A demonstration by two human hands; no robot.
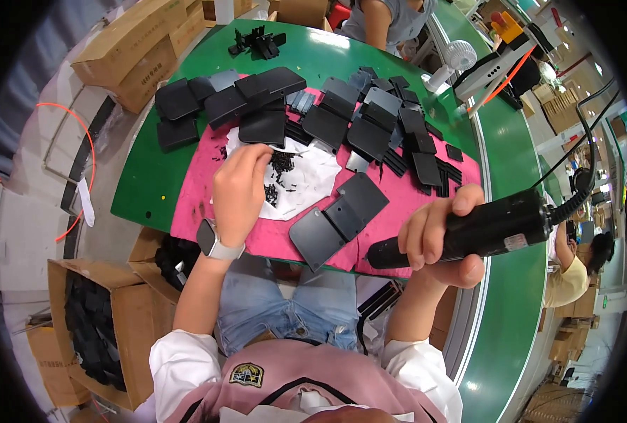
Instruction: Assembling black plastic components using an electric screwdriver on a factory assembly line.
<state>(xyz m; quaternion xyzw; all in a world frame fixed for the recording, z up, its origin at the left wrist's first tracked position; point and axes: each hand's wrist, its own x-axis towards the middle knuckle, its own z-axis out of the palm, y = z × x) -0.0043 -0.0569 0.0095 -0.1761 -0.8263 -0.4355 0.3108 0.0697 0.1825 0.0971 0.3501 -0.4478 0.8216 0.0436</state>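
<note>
My right hand (437,233) is wrapped round a black electric screwdriver (497,224), which lies nearly level with its tip to the left and its cord running off up to the right. My left hand (239,187), a watch on its wrist, reaches over a white cloth (317,176). Its fingertips are pressed together beside a pile of small black screws (282,163); whatever sits between them is too small to make out. Between the two hands, a dark hinged plate (339,220) rests at a slant on the pink cloth (208,204).
Several black plates (257,95) are stacked across the green table (141,176). Black strips (394,162) lie to the right. A small white fan (458,56) stands beyond. Boxes (141,338) of black parts sit at lower left. Another person's arm (377,25) shows across the table.
</note>
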